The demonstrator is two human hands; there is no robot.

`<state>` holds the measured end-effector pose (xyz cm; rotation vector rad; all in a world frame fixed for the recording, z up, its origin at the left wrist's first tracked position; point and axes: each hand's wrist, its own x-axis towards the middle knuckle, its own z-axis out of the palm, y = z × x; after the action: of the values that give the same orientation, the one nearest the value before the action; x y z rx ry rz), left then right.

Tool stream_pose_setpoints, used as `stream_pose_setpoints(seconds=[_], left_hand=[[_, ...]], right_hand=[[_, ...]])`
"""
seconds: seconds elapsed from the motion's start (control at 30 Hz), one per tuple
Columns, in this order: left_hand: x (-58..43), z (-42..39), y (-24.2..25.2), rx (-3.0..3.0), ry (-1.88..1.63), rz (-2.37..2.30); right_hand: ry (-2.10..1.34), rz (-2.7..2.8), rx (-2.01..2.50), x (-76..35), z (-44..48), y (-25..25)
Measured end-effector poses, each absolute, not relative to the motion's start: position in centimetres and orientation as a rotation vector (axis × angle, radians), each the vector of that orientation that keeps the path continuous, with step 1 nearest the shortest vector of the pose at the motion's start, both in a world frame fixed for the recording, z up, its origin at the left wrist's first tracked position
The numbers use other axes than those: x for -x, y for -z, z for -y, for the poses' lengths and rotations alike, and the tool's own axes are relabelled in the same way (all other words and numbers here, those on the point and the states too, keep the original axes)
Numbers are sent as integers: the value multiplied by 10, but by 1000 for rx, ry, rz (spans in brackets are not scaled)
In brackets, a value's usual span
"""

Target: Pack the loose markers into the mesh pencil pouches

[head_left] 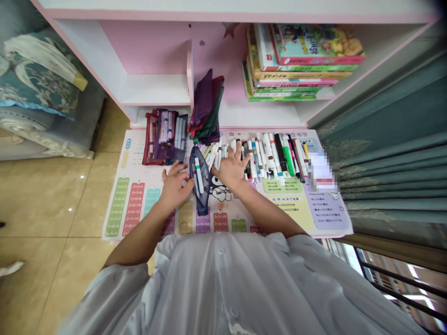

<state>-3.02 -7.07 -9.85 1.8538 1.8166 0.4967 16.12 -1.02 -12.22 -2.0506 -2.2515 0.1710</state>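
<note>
A dark blue zip pouch lies with its mouth spread in front of me, and a few white markers rest inside it. Beside its left edge is my left hand, fingers apart; whether the fingertips touch the pouch is hard to see. My right hand reaches over the loose markers, with its fingers spread on the left part of the row. These markers lie side by side, mostly white, with green, black and brown ones among them. What is under the right palm is hidden.
Filled pouches of markers lie at the back left. Folded purple, red and green pouches lean against the shelf divider. Stacked books stand on the right shelf. A blurred-out rectangular item lies right of the markers, on the printed desk mat.
</note>
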Motion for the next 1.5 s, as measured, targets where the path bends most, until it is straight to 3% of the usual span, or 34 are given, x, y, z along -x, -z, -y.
stream_pose_setpoints(seconds=[0.77,1.1,1.5], left_hand=[[30,71,99,-1856,-495,-1810],[30,71,98,-1866,-502,-1794],[31,71,100,-1897,-509,-1805]], right_hand=[[-167,2218,2032,-169,13,99],[-428,2170,1693,-155,53,70],[-548,2395,1676,-129,62,86]])
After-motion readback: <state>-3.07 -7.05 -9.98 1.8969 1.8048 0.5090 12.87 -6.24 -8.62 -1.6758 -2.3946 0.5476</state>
